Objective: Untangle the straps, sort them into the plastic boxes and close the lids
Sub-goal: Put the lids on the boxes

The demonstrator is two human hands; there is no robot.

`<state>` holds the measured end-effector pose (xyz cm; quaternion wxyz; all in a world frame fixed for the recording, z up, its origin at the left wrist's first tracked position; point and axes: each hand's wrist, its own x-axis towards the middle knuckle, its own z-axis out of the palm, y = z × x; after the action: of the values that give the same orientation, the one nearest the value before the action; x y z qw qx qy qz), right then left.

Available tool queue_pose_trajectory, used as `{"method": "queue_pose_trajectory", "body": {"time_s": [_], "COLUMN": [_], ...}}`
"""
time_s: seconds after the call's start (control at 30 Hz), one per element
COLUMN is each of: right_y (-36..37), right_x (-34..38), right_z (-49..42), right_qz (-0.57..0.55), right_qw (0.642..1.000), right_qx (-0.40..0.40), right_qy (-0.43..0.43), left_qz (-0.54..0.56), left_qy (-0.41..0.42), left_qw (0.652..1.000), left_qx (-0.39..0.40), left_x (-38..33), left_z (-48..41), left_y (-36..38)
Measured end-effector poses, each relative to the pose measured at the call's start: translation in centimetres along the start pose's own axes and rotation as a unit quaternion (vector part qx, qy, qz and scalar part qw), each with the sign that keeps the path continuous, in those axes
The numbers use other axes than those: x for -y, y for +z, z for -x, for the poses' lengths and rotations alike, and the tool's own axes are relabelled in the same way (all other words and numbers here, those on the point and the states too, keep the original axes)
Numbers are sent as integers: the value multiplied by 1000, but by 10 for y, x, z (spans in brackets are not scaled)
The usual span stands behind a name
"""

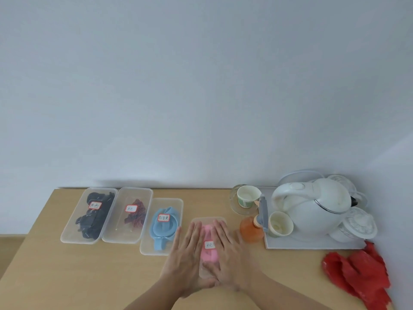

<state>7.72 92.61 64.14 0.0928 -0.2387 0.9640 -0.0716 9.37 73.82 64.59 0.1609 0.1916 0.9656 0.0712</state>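
1. A person's left hand (187, 258) and right hand (228, 253) lie flat, fingers straight and together, on the lid of the pink box (209, 219) at the near centre of a wooden table (89, 276). Neither hand is curled round anything.
2. Under the clear lid, a pink strap (206, 256) shows between the two hands, partly covered by a small red-bordered label.
3. To the left, three more labelled boxes run in a row toward the far left. The blue box (166, 200) holds a blue strap (164, 229). The middle box (127, 233) holds a red-and-dark striped strap (137, 214). The leftmost box (69, 231) holds black straps (93, 220).
4. On the right, a white kettle (310, 209) stands on a grey tray (312, 243) with two paper cups (280, 223). An orange bottle (251, 230) stands just left of the tray.
5. A crumpled red cloth (357, 271) lies at the near right edge of the table.
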Motion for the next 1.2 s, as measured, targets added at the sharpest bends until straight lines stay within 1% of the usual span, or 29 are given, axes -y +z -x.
{"method": "queue_pose_trajectory", "body": {"time_s": [0.1, 0.17, 0.27, 0.37, 0.5, 0.63, 0.73, 0.8, 0.9, 1.03, 1.1, 1.2], "right_y": [-1, -1, -1, 0, 2, -5, -3, -3, -7, -13, -14, -16], "right_x": [1, 3, 5, 5, 5, 4, 8, 11, 15, 16, 19, 23], "right_z": [-1, -2, -2, -3, -5, -7, -5, -6, -7, -6, -7, -10], "right_qz": [-2, -6, -1, -7, -3, -20, -22, -45, -49, -33, -33, -20], "right_qw": [1000, 1000, 999, 998, 997, 998, 999, 997, 998, 998, 997, 995], "right_qx": [15, 24, 43, 50, 61, 56, 42, 40, 25, 42, 52, 75], "right_qy": [0, 13, 21, 26, 36, 6, 21, 41, 36, 30, 38, 57], "left_qz": [-9, -57, -87, -77, -55, -50, -58, -63, -51, -47, -54, -73], "left_qy": [-8, 11, 32, 40, 32, 31, 32, 28, 23, 7, 0, 4], "left_qw": [1000, 998, 991, 992, 994, 993, 992, 991, 991, 991, 991, 992], "left_qx": [15, 31, 94, 93, 93, 99, 105, 114, 122, 123, 125, 106], "left_x": [-1, 5, 18, 23, 18, 18, 18, 18, 17, 13, 10, 3], "left_z": [-3, -7, -9, -9, -10, -12, -12, -13, -13, -12, -11, -7], "left_y": [-8, -19, -38, -40, -41, -42, -41, -40, -41, -41, -43, -47]}}
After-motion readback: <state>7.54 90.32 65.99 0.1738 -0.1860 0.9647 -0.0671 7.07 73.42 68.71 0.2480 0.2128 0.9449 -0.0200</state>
